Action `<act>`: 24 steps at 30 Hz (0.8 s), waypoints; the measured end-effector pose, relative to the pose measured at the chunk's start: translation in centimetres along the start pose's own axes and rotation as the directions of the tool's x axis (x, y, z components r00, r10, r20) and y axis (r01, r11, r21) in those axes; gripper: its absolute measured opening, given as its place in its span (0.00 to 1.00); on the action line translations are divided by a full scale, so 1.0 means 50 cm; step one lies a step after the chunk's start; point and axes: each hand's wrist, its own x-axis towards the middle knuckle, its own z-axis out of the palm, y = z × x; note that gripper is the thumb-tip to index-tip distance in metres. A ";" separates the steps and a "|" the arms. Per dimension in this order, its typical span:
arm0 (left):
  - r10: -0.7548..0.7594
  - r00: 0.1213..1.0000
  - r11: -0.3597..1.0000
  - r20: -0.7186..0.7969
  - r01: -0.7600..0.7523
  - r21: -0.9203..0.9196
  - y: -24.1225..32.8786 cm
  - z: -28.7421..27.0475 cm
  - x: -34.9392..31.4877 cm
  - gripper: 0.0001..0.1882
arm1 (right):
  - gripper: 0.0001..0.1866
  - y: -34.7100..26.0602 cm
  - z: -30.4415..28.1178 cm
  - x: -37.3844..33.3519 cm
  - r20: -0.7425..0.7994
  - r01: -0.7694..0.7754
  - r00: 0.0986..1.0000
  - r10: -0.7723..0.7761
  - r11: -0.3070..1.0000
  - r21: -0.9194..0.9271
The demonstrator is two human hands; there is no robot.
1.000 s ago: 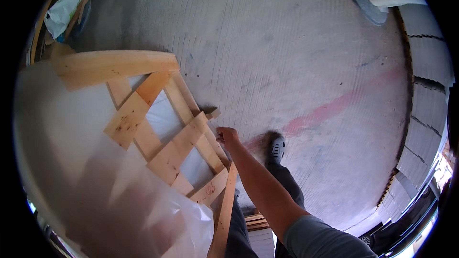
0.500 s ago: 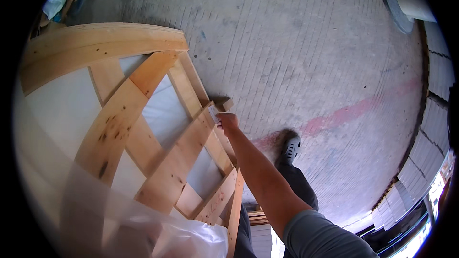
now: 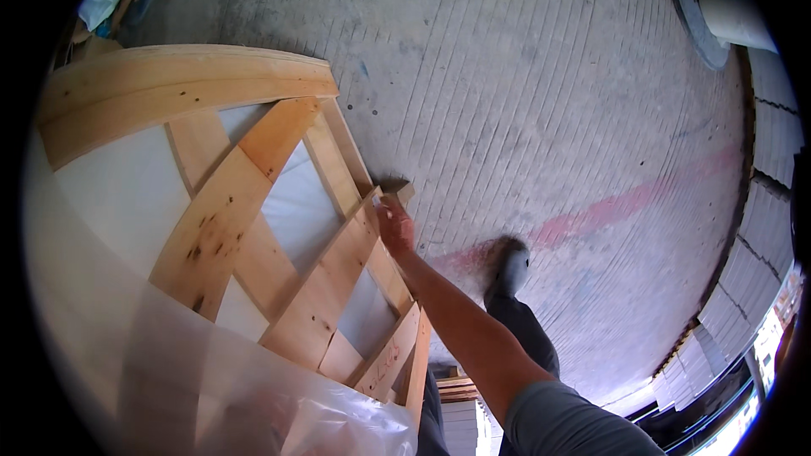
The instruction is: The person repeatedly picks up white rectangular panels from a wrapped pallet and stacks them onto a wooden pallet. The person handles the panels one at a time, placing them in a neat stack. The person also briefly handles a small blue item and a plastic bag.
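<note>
A slatted wooden crate frame (image 3: 215,84) with crossed planks stands on the left, white sheeting showing between its slats. My right hand (image 3: 394,226) reaches to the upper end of a diagonal plank (image 3: 325,268) at the frame's right edge. Its fingers are closed at a small white label (image 3: 378,202), which they partly cover. Translucent plastic film (image 3: 338,422) drapes over the lower left of the crate. A blurred skin-toned patch shows through the film; it may be my left hand, but its fingers cannot be made out.
A grooved concrete floor (image 3: 507,118) with a faded red stripe (image 3: 608,207) lies to the right. Stacked white slabs (image 3: 752,245) line the right edge. A large roll (image 3: 739,21) stands at top right. My shoe (image 3: 511,268) is beside the crate.
My right hand has turned at the plank's end, and its fingers now cover more of the white label. The view has shifted slightly, so the crate appears lower and further right.
</note>
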 end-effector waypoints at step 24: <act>-0.161 0.886 0.977 -0.434 0.081 -0.196 0.055 -0.084 -0.072 0.09 | 0.10 -0.185 -0.650 -0.612 0.463 -0.112 0.875 0.141 0.990 -0.088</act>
